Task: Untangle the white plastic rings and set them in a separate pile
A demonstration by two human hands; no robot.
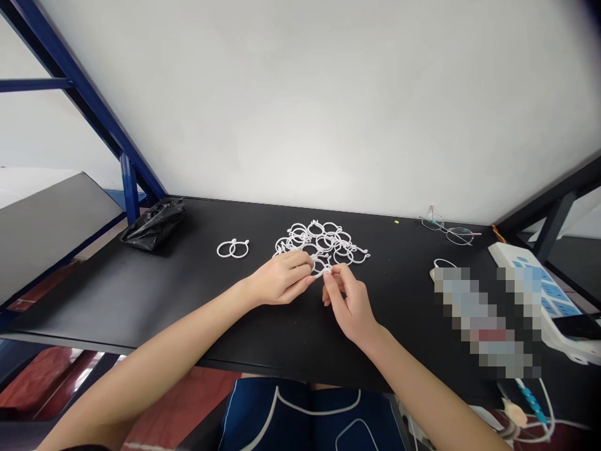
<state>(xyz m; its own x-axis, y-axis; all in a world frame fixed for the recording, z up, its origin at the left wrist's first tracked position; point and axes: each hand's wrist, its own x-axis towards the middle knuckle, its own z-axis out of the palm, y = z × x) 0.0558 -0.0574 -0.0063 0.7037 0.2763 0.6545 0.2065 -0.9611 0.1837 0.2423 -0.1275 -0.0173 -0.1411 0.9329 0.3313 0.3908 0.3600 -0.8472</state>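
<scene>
Between my two hands is a white curtain ring [319, 274] with a small eyelet. My left hand [284, 277] pinches its left side, fingers curled. At the ring's right side, near the eyelet, the thumb and finger of my right hand [346, 300] are closed on it. Just beyond my hands lies a loose pile of several white curtain rings [323, 241], overlapping one another on the black table. Off to the left, two linked or overlapping rings [233, 249] lie apart from the pile; I cannot tell which.
A crumpled black plastic bag [156, 224] lies at the back left of the black table [188, 300]. Eyeglasses [446, 230] rest at the back right. A white power strip [547, 288], a blurred-out object [479, 319] and cables are on the right. A white wall [300, 113] stands behind.
</scene>
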